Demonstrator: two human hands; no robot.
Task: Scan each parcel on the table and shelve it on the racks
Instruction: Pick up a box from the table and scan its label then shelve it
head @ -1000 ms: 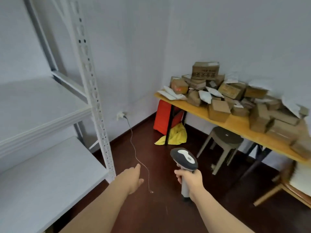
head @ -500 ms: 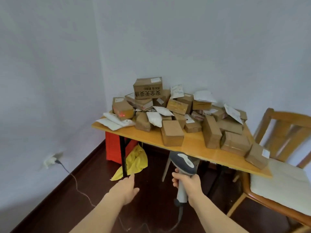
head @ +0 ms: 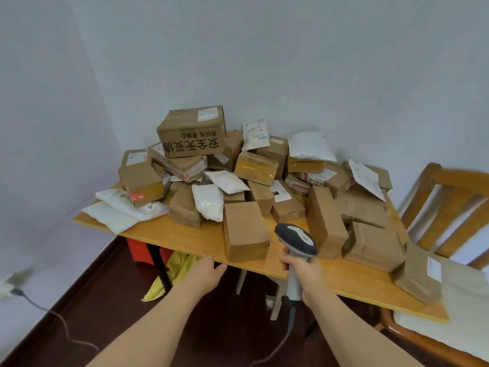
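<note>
While right hand [head: 303, 272] grips the upright scanner [head: 296, 238] facing parcels [head: 244, 231], left hand [head: 203, 271] hovers open

A wooden chair [head: 455, 177]; below, perhaps yellow cloth [head: 178, 271].

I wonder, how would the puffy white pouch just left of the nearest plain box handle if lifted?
The white pouch looks plump and soft-walled, so it would probably flex and sag, and feel light. Its smooth plastic may be slippery.

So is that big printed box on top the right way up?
Upside down: the black characters on the front face of the top box read inverted.
</note>
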